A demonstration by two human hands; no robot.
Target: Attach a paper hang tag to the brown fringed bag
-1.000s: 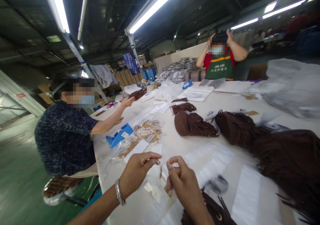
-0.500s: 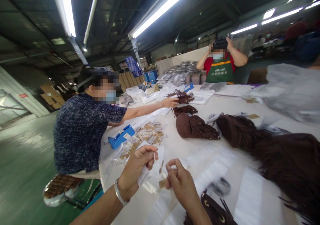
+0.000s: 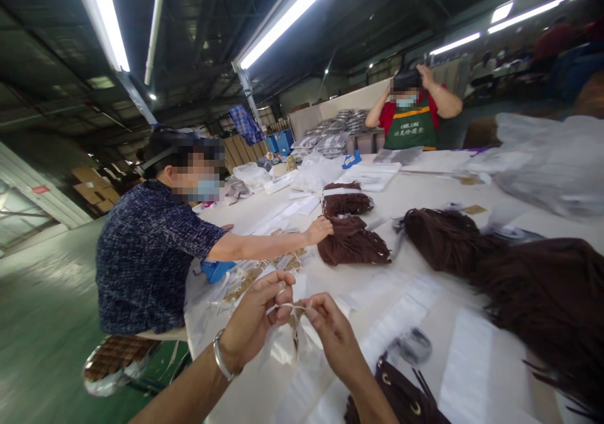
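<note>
Head camera looks down on your two hands, close together over the near edge of the table (image 3: 419, 194). Your left hand (image 3: 257, 323) has thumb and forefinger closed on a thin white string (image 3: 289, 309). Your right hand (image 3: 333, 337) pinches the other end, so the string runs short and tight between the fingertips. A small tag (image 3: 296, 341) hangs from the string. A clear plastic sleeve (image 3: 277, 353) hangs behind it, beside your left palm. I cannot tell which fingers hold the sleeve.

A metal bracelet (image 3: 219, 356) sits on your left wrist. Under your right forearm lies a brown fringed bag (image 3: 401, 399). Near it on the table are a grey ring (image 3: 413, 346) and white paper strips (image 3: 401, 314). Further out, a co-worker's hand (image 3: 319, 230) rests on a brown fringe bundle (image 3: 352, 246), beside a heap of tags (image 3: 283, 263).

In my judgement the grip is the weak point. Only the fingertips hold this thin string, so a small slip could let the tag fall among the paper strips. The loose fringe below could also catch the string.

The tag is blurred and its print cannot be read. The fringed bag is cut off by the bottom edge. A blue object (image 3: 216, 270) is mostly hidden behind the co-worker's arm.
</note>
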